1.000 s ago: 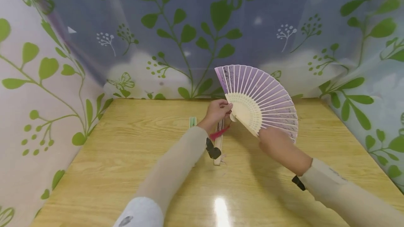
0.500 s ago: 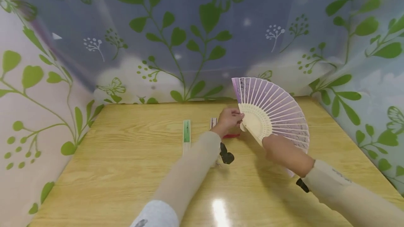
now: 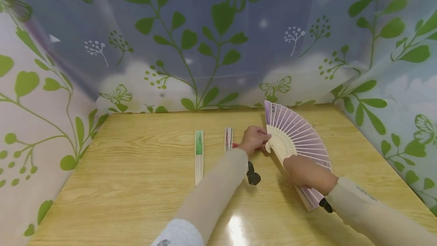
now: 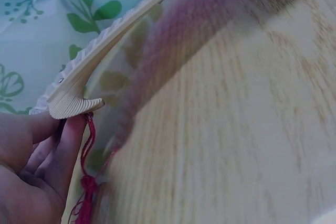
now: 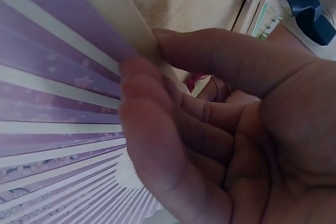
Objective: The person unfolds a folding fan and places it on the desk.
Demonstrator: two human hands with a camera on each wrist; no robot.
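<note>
A purple folding fan [image 3: 307,136] with pale pierced ribs stands spread out over the right part of the table. My left hand [image 3: 254,139] pinches it by the ribs near the pivot. In the left wrist view a red tassel [image 4: 86,198] hangs from the pivot end, below the fingers of the left hand [image 4: 31,166]. My right hand [image 3: 307,172] grips the nearer outer rib. The right wrist view has that rib between the thumb and bent fingers of the right hand [image 5: 210,145], with the purple fan leaf [image 5: 58,85] to their left.
On the wooden table [image 3: 143,185], a folded fan with a green end [image 3: 199,143] lies left of my left forearm. Another folded fan [image 3: 228,137] with a dark pattern lies beside it, partly behind that forearm. A leaf-printed cloth [image 3: 177,67] hangs along the back and sides.
Both hands have lowered the spread fan toward the table and shifted it right. Its near edge now reaches lower, beyond the right hand. The green-ended folded fan has come out from behind the left arm.
</note>
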